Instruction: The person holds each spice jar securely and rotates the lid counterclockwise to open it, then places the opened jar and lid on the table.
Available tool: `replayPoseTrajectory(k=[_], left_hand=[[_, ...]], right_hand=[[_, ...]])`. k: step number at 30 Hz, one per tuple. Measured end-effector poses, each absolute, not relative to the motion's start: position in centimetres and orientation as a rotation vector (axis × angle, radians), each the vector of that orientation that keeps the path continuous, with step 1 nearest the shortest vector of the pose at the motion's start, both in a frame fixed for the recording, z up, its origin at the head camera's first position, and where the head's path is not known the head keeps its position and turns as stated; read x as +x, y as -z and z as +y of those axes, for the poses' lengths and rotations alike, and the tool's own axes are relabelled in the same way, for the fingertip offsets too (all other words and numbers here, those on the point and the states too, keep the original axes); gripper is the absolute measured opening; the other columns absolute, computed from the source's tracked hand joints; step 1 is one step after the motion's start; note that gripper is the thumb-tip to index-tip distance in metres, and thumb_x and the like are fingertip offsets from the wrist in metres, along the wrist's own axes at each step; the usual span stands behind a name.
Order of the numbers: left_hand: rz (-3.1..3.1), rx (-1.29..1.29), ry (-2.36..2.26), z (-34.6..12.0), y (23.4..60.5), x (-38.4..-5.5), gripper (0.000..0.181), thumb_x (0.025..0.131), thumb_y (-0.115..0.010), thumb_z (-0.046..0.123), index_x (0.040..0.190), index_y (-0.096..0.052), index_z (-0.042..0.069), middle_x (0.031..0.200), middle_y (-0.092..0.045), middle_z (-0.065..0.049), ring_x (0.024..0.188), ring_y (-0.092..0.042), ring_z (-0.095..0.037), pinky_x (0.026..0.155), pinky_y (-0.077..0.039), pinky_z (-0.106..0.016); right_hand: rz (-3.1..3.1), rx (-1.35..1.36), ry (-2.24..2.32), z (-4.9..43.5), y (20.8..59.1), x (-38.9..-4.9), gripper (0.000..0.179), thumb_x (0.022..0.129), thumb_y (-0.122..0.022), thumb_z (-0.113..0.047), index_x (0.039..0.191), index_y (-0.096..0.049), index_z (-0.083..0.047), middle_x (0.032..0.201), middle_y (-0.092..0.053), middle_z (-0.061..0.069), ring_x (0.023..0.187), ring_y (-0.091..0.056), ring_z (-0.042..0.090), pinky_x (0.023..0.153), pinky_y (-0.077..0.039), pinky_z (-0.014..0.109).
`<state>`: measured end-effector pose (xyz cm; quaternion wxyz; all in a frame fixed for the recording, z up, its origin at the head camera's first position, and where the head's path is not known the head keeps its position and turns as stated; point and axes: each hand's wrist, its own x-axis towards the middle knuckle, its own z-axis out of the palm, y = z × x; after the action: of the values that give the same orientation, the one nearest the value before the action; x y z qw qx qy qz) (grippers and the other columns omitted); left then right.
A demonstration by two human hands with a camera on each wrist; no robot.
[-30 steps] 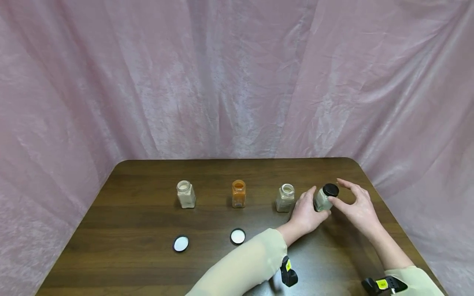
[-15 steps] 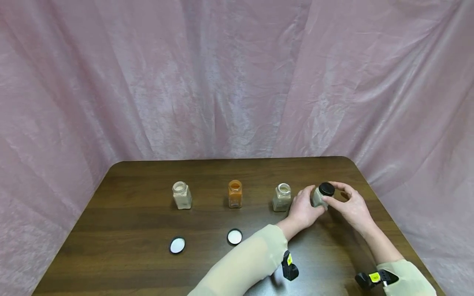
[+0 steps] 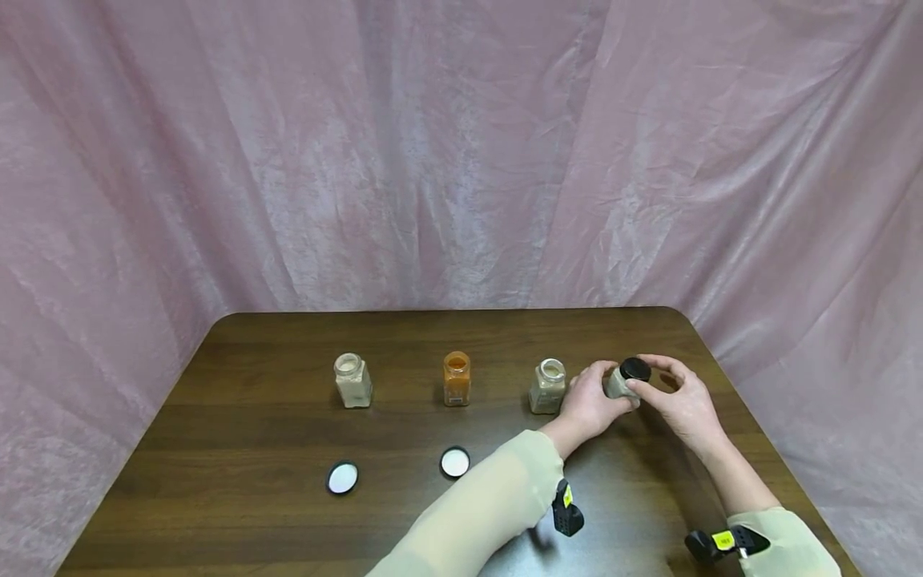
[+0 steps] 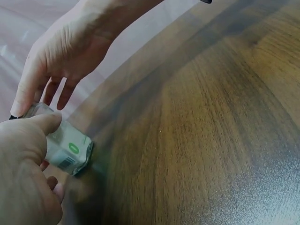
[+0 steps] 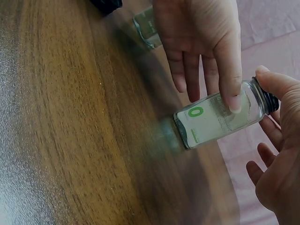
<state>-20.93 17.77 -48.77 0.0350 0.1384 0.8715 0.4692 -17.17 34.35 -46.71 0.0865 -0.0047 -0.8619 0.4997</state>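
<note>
At the table's right side a glass jar [image 5: 218, 115] with pale contents and a green-marked label carries a black lid [image 3: 634, 369]. My left hand [image 3: 593, 401] grips the jar's body, thumb across the near face. With thumb and fingers, my right hand [image 3: 685, 405] pinches the lid. The jar leans slightly in the head view, its base close over the wood in the right wrist view. Just left of my left hand stands an uncapped jar [image 3: 548, 389] with pale contents.
Farther left on the table [image 3: 216, 449] stand an uncapped orange jar [image 3: 457, 381] and an uncapped whitish jar [image 3: 353, 382]. Two black-rimmed lids, one near the middle [image 3: 455, 462] and one to the left [image 3: 342, 478], lie white side up. A pink curtain [image 3: 433, 160] hangs behind.
My right hand's fingers have closed in from beside the lid to pinch it. The left hand keeps its grip on the jar, and the view has shifted slightly.
</note>
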Motion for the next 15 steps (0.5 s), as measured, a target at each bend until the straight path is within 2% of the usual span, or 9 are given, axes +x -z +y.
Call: replayPoseTrajectory(k=[8, 15], left_hand=[[2.676, 0.433, -1.459, 17.97, 48.92, -21.26, 0.058, 0.078, -0.090, 0.036, 0.128, -0.065, 0.024, 0.119, -0.069, 0.012, 0.108, -0.060, -0.011, 0.087, -0.046, -0.023], [2.546, 0.420, -1.626, 17.99, 49.21, -21.36, 0.053, 0.078, -0.091, 0.026, 0.123, -0.064, 0.018, 0.111, -0.069, 0.007, 0.094, -0.062, -0.006, 0.080, -0.045, -0.020]], right_hand=[[-2.554, -0.030, -1.502, 34.40, 47.16, -17.33, 0.060, 0.094, -0.077, -0.035, 0.140, -0.055, -0.003, 0.143, -0.052, 0.017, 0.137, -0.038, 0.039, 0.106, -0.031, 0.060], [-2.540, -0.043, -1.511, 34.35, 47.18, -17.29, 0.060, 0.093, -0.078, -0.036, 0.139, -0.056, -0.004, 0.140, -0.054, 0.014, 0.135, -0.039, 0.036, 0.106, -0.031, 0.057]])
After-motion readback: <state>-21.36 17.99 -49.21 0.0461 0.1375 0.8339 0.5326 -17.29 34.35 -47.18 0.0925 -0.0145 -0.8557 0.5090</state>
